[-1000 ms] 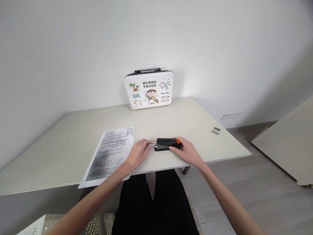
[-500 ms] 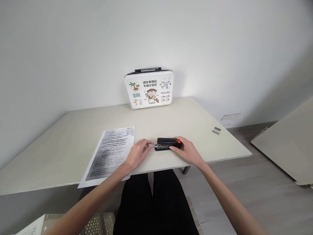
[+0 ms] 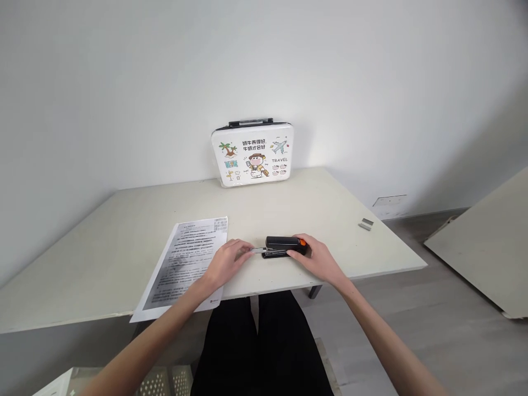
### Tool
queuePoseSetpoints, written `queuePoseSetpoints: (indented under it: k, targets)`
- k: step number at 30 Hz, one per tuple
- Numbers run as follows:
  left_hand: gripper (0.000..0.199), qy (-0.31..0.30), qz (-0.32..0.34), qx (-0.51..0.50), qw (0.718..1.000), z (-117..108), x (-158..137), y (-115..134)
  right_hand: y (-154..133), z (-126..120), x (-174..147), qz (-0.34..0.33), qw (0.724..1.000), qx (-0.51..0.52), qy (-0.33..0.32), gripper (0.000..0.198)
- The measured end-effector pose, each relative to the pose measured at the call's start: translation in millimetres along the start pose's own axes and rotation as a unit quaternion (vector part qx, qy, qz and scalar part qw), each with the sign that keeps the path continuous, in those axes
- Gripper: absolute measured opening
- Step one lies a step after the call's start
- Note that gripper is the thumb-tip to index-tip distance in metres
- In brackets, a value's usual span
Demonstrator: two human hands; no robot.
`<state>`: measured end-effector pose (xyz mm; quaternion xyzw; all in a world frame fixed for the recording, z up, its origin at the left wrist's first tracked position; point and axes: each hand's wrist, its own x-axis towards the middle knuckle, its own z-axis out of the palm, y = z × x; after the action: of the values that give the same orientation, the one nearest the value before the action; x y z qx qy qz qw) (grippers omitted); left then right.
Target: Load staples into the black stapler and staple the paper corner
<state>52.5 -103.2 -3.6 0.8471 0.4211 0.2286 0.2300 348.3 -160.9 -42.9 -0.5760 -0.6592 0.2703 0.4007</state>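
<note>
A black stapler (image 3: pixel 284 242) with an orange patch at its back end lies on the table near the front edge. My right hand (image 3: pixel 317 258) is closed around that back end, thumb in front. From the stapler's left end a thin metal slide (image 3: pixel 259 250) sticks out. My left hand (image 3: pixel 229 260) pinches the slide's outer tip between thumb and forefinger. Left of the stapler lies a printed sheet of paper (image 3: pixel 187 258), partly under my left hand and forearm.
Two small strips of staples (image 3: pixel 366 224) lie by the table's right edge. A white cartoon case (image 3: pixel 253 157) leans against the wall at the back of the pale table (image 3: pixel 136 220). Below at the left stands a perforated basket (image 3: pixel 165 379).
My left hand has drawn slightly left, and more of the metal slide shows outside the stapler. My right hand keeps its hold. The whole view has shifted a little.
</note>
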Motion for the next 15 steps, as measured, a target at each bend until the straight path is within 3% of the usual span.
queuePoseSetpoints:
  k: [6,11,15]
  targets:
    - [0.035,-0.082,0.044,-0.086,0.992,-14.8,6.6,-8.8,-4.7,-6.3,0.1,-0.006,0.999,0.035,-0.037,0.035]
    - [0.037,-0.121,0.116,-0.110,0.980,-4.1,39.1,-4.8,-5.1,-11.0,1.7,-0.026,0.997,0.036,-0.068,0.035]
    - [0.045,-0.140,0.116,-0.092,0.979,4.1,59.5,-4.0,-3.1,-11.9,3.1,-0.039,0.997,0.026,-0.064,0.036]
